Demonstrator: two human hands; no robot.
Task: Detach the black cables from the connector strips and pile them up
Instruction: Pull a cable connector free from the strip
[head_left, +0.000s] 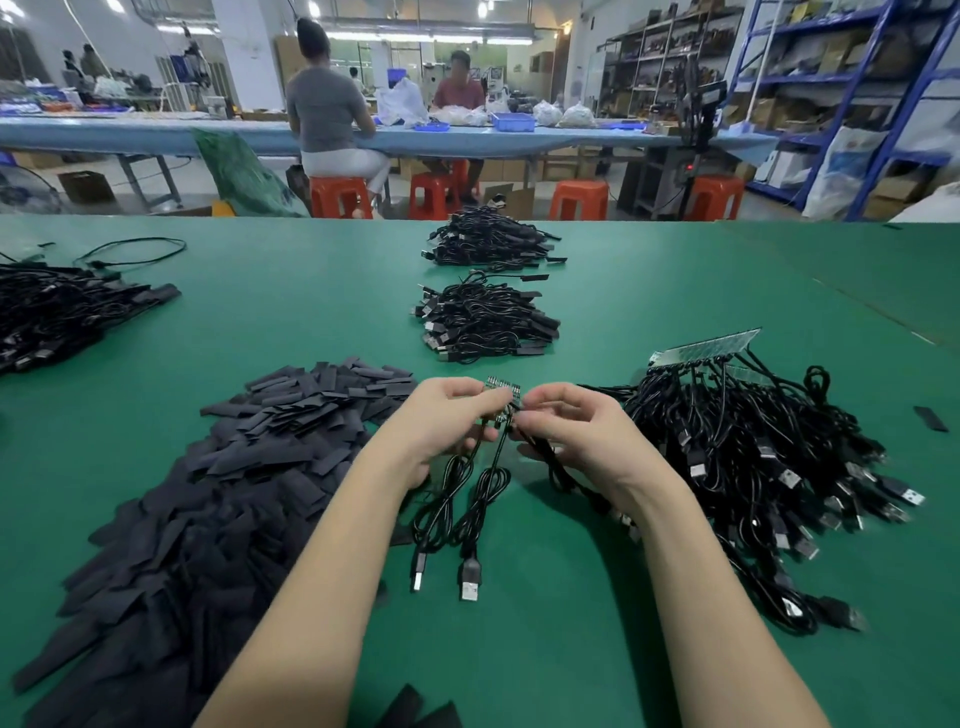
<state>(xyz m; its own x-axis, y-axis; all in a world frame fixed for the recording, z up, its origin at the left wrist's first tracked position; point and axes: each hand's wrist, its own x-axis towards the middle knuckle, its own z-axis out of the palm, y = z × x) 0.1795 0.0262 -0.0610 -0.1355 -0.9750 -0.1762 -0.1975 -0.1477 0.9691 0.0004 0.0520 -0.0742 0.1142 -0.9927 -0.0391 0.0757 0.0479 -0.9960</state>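
My left hand (441, 421) grips a small green connector strip (503, 391) over the middle of the green table (649, 280). Two black USB cables (467, 509) hang from the strip down onto the mat. My right hand (566, 426) pinches the strip's right end, where another black cable (561, 467) runs under the palm. To the right lies a heap of cables (769, 467) joined to a long strip (706, 347). Two piles of loose black cables lie farther back, one (483, 317) nearer and one (493, 241) behind it.
A big heap of flat black sleeves (218, 478) covers the table's left side. Another cable pile (62, 312) lies at the far left. Beyond the table, two people sit at a blue bench (156, 135) with orange stools (579, 200); shelving (857, 78) stands at the right.
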